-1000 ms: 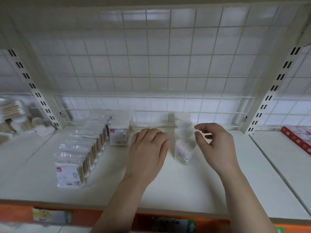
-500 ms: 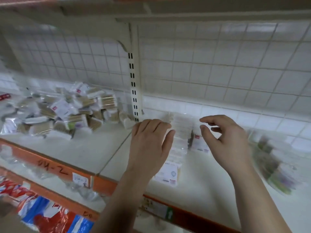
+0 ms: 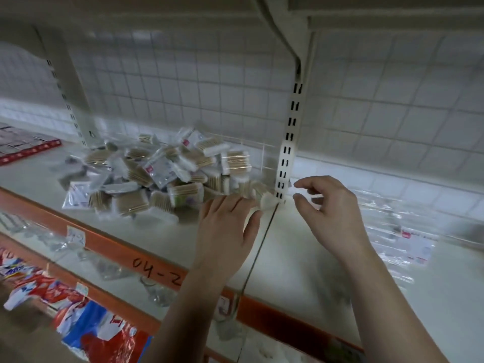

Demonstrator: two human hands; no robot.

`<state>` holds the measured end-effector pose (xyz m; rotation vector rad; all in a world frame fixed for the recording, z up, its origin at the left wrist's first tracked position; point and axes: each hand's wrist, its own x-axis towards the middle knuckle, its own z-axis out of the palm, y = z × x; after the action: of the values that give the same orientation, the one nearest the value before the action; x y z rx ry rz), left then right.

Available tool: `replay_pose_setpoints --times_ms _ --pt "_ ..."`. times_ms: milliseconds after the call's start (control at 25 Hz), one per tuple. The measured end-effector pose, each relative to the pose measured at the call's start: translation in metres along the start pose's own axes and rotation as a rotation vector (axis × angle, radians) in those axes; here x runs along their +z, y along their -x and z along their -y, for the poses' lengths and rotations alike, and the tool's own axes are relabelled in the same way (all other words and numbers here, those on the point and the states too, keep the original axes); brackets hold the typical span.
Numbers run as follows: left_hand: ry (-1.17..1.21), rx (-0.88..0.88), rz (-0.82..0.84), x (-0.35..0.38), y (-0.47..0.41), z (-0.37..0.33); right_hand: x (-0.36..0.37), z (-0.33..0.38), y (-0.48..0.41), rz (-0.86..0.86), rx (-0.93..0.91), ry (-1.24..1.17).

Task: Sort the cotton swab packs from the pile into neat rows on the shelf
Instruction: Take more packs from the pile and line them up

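A loose pile of cotton swab packs (image 3: 157, 171), clear bags with wooden sticks and white tips, lies on the white shelf (image 3: 183, 239) left of the slotted upright. My left hand (image 3: 225, 226) hovers palm down at the pile's right edge, fingers straight, holding nothing. My right hand (image 3: 330, 208) hangs over the adjoining shelf bay with its fingers loosely curled and empty. A blurred row of sorted packs (image 3: 400, 237) lies on that bay to the right of my right hand.
A slotted white upright (image 3: 288, 145) divides the two bays, with a wire grid back panel behind. The shelf's orange front edge (image 3: 131, 255) carries the marking 04-2. Red boxes (image 3: 23, 148) lie far left; red and blue bags (image 3: 86, 323) fill the lower shelf.
The view has swung left from the sorted rows to the pile. Both hands travelled left with it, still empty, and my left hand now reaches the pile's right edge.
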<state>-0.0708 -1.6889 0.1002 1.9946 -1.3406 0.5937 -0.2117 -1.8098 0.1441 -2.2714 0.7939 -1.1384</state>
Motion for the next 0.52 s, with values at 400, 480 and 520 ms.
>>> replay_pose_setpoints --times_ms 400,480,520 --pt "0.027 -0.022 0.062 0.01 0.004 0.073 0.09 -0.027 -0.036 0.166 0.193 0.18" --pt "0.028 -0.02 0.063 0.012 0.004 0.081 0.104 -0.036 -0.042 0.181 0.206 0.216" --pt "0.027 -0.017 0.066 0.014 0.004 0.085 0.11 -0.04 -0.045 0.183 0.216 0.23"
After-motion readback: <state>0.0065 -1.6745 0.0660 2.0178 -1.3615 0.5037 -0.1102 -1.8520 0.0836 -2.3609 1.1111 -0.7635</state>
